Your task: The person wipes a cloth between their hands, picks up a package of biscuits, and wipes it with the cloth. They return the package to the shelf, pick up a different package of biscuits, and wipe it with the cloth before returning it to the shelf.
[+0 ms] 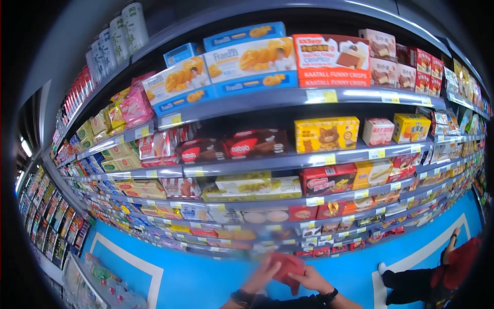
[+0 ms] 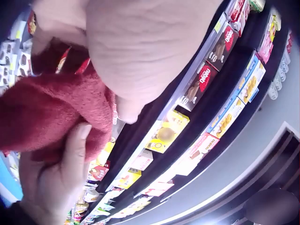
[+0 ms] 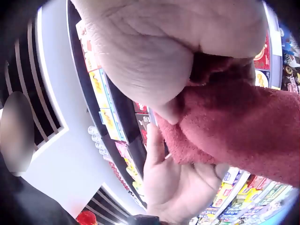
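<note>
From where I stand, a deep-red plush cloth point(image 1: 289, 269) is up in the air at six o'clock, in front of the snack shelves and over the blue floor point(image 1: 206, 280). Both hands are on it: the left hand point(image 1: 265, 274) grips it from its nine o'clock side, the right hand point(image 1: 315, 281) from about four o'clock, thumb pressed on the near face and the fingers mostly hidden behind. Neither is spread wide; each is narrowed around cloth. I'd say the two-sided hold makes sense because something so limp has no stiffness of its own, and a single pinch would let it sag.

Towards twelve o'clock, Franzzi boxes point(image 1: 247, 59) and a Kaatall Funny Crisps box point(image 1: 331, 61) face outward above their price labels, likely so shoppers can read both together. Nabati packs point(image 1: 256, 144) lie one shelf down, nearer eleven. Another person point(image 1: 460, 265) in a red top is at four o'clock, well apart from the cloth.

The cloth itself looks soft and fuzzy, its short pile plain in both wrist views, with no print that I can spot. It is bunched into thick, rounded folds, and one loose corner droops towards six o'clock. Whether it is damp or dry, I can't tell.
</note>
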Motion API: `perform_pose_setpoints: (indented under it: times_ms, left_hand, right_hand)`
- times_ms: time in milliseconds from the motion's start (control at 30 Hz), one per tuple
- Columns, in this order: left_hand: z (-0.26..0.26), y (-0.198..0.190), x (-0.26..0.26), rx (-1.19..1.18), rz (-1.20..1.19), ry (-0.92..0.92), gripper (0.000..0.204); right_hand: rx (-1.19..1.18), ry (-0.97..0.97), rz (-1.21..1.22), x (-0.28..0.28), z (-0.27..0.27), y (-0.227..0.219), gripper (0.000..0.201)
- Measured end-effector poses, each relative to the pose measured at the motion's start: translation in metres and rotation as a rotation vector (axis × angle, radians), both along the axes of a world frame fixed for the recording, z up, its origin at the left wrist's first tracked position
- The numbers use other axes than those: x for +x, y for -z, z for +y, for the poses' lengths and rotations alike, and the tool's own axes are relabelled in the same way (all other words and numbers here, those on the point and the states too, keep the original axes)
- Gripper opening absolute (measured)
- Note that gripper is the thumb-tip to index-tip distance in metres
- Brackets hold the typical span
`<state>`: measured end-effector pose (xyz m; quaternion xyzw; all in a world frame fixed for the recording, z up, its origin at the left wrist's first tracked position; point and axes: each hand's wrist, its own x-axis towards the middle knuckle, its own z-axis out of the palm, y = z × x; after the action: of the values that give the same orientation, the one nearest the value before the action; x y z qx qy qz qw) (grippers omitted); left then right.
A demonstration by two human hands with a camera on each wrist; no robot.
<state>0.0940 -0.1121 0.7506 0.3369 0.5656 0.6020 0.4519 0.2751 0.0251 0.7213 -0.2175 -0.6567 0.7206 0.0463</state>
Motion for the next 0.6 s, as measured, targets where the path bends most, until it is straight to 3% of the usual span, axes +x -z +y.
perform_pose_setpoints:
  times_ms: [33, 67, 133, 200, 300, 333, 433, 467, 500, 533, 600]
  left_hand:
    - [0.001, 0.007, -0.012, -0.005, 0.02, 0.058, 0.08]
    - [0.0, 0.014, -0.025, -0.078, 0.209, 0.111, 0.099]
    - [-0.005, 0.002, -0.043, 0.033, 0.223, 0.215, 0.104]
    - [-0.008, 0.003, -0.055, 0.174, -0.049, 0.178, 0.1]
    - [-0.019, 0.004, -0.094, 0.108, 0.109, 0.073, 0.081]
    - [-0.027, -0.003, -0.101, 0.041, 0.168, -0.024, 0.064]
    - [-0.041, -0.011, -0.137, 0.05, 0.244, -0.093, 0.062]
    - [-0.049, -0.017, -0.146, 0.105, 0.111, -0.113, 0.052]
    - [-0.054, -0.028, -0.156, 0.097, 0.191, -0.138, 0.05]
    - [-0.06, -0.036, -0.164, 0.086, 0.268, -0.161, 0.049]
    - [-0.062, -0.037, -0.188, 0.079, 0.48, -0.18, 0.058]
  right_hand:
    - [0.059, 0.082, 0.048, -0.009, -0.004, -0.008, 0.025]
    - [0.129, 0.148, 0.126, -0.02, -0.007, -0.015, 0.024]
    - [0.27, 0.248, 0.285, -0.048, -0.013, -0.029, 0.026]
    - [0.168, 0.311, 0.342, -0.074, -0.024, -0.04, 0.028]
    - [0.167, 0.309, 0.302, -0.114, -0.029, -0.043, 0.036]
    - [0.195, 0.306, 0.244, -0.126, -0.034, -0.05, 0.039]
    - [0.249, 0.333, 0.183, -0.163, -0.041, -0.049, 0.049]
    - [0.274, 0.367, 0.207, -0.175, -0.044, -0.045, 0.049]
    - [0.3, 0.402, 0.231, -0.186, -0.046, -0.039, 0.05]
    - [0.472, 0.408, 0.194, -0.192, -0.047, -0.033, 0.073]
    - [0.353, 0.575, 0.279, -0.21, -0.061, -0.028, 0.063]
